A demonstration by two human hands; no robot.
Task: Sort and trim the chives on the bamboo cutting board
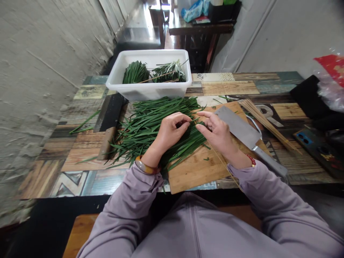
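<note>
My left hand [173, 130] is over a heap of Chinese chives [150, 118], thumb and forefinger pinched at a thin green chive blade. My right hand [216, 132] is just beside it, fingers curled around a thin bamboo skewer [224, 166]. The skewer slants from between the fingertips down toward my right sleeve. Its tip and the pinched blade meet between both hands, where details are too small to make out. The chives' right-hand ends lie on a wooden cutting board [197, 173].
A cleaver [238, 125] rests on the board's right side, beside a bundle of bamboo skewers [271, 125]. Behind the heap stands a white plastic tub [156, 91] with chive bundles inside. Another dark-bladed knife [110, 113] lies left. A phone-like object [317, 150] lies far right.
</note>
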